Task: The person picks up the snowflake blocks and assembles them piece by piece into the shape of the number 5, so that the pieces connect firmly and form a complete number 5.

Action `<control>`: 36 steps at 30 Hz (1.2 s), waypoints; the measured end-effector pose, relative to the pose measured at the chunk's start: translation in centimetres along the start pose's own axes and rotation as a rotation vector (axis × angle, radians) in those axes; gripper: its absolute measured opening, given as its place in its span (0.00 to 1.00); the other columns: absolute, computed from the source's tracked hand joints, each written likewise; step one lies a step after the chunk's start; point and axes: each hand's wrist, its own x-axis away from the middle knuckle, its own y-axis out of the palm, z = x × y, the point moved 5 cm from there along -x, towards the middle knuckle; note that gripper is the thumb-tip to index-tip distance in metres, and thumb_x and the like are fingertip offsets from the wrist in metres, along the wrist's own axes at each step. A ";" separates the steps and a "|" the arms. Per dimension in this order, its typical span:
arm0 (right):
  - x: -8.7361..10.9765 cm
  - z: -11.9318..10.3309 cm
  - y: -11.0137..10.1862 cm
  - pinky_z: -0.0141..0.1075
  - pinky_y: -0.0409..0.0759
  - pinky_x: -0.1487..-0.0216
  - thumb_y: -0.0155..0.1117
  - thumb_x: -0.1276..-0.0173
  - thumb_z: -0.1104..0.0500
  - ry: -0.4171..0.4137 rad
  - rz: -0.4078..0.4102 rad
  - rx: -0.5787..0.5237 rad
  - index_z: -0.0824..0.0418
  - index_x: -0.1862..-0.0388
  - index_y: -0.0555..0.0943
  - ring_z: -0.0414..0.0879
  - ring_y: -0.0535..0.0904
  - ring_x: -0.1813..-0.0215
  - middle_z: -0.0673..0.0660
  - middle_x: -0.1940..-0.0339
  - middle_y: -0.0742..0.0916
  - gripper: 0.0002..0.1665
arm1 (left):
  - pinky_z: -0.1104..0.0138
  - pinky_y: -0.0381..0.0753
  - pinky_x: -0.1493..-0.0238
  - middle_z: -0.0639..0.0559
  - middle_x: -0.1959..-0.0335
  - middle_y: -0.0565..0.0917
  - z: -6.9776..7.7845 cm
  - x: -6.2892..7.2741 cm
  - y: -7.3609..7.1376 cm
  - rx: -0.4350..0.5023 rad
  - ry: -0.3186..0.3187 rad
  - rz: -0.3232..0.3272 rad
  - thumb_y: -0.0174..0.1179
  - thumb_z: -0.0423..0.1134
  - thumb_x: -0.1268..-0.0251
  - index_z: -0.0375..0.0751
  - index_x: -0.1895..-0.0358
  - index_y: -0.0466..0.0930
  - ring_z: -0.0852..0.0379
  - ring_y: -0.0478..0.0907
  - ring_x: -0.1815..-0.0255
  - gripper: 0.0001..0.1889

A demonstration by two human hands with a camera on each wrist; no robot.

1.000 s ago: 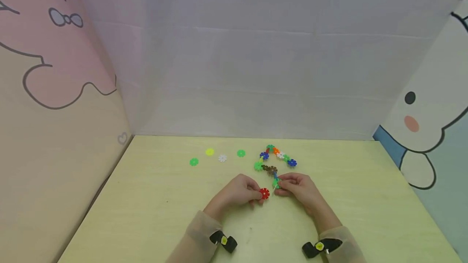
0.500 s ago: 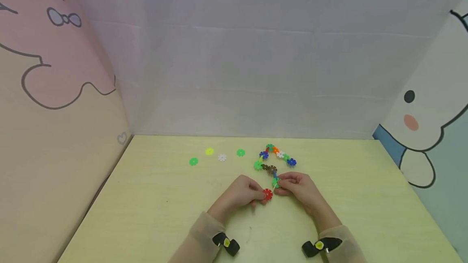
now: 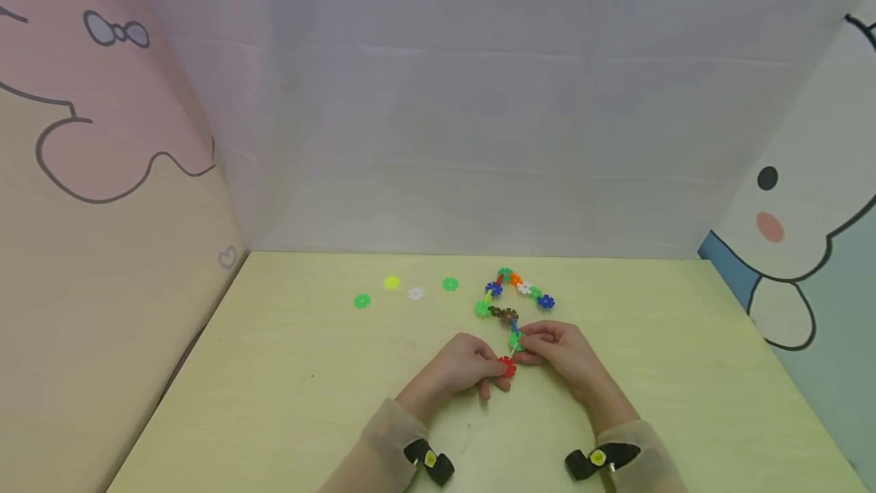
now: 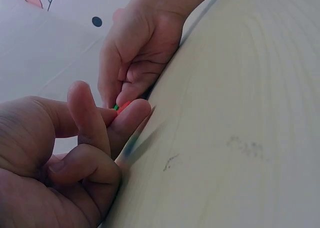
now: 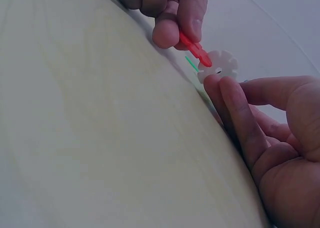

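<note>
My left hand [image 3: 460,365] pinches a red notched flower-shaped disc [image 3: 508,368] between thumb and fingers. In the right wrist view the red disc meets the edge of a white notched disc [image 5: 226,62]; how deep it sits in a slot is unclear. My right hand [image 3: 563,353] pinches the near end of a chain of interlocked discs, at a green disc [image 3: 515,341] with the white one joined to it. From there the chain bends away through a brown disc [image 3: 509,316] and a light green disc [image 3: 482,308] to a blue disc [image 3: 545,301].
Loose discs lie flat left of the chain: a green disc [image 3: 362,301], a yellow disc [image 3: 391,283], a white disc [image 3: 415,294] and another green disc [image 3: 449,284]. The pale wooden table [image 3: 274,402] ends at a light cloth backdrop [image 3: 424,211].
My left hand has moved right with the red disc, bringing it up to the white disc at the chain's end. My right hand and the chain have stayed nearly still.
</note>
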 end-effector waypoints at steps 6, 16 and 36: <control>0.0 -0.1 0.0 0.37 0.91 0.48 0.64 0.18 0.67 -0.003 0.000 -0.002 0.82 0.34 0.76 0.50 0.94 0.56 0.64 0.54 0.93 0.22 | 0.74 0.63 0.84 0.47 0.71 0.93 -0.2 -0.2 0.1 0.036 -0.011 -0.011 0.70 0.34 0.25 0.37 0.66 0.87 0.64 0.78 0.86 0.07; -0.1 -0.1 0.2 0.38 0.91 0.49 0.64 0.18 0.67 -0.009 0.006 0.008 0.81 0.34 0.77 0.49 0.94 0.56 0.65 0.53 0.93 0.21 | 0.75 0.69 0.83 0.46 0.71 0.93 -0.8 -0.6 0.0 0.095 -0.012 -0.001 0.69 0.32 0.24 0.37 0.65 0.88 0.64 0.76 0.86 0.07; -0.2 -0.2 0.4 0.36 0.92 0.52 0.64 0.19 0.70 -0.002 0.026 0.005 0.82 0.38 0.77 0.47 0.94 0.59 0.63 0.58 0.93 0.18 | 0.71 0.84 0.77 0.39 0.73 0.91 -0.8 -0.6 0.5 0.266 -0.030 0.036 0.68 0.26 0.26 0.33 0.65 0.83 0.59 0.87 0.77 0.06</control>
